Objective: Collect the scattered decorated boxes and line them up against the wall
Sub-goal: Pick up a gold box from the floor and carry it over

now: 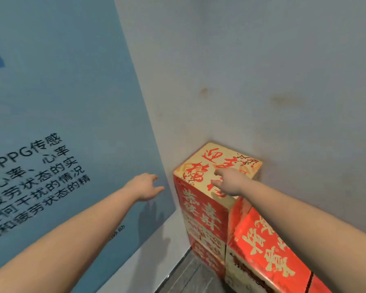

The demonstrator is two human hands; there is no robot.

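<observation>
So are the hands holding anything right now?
Nothing is held. The right hand rests on the top of the cream box; the left hand hangs free.

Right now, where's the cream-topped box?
In the head view, right of centre, the cream-topped box tops the stack in the wall corner, under the right hand, above the red box.

Two bare forearms, no sleeves, no jewellery

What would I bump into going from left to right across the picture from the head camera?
Blue wall poster with black writing → open left hand → tall stack of cream-topped, red-lettered boxes → right hand resting on its top → lower red box with gold letters.
</observation>
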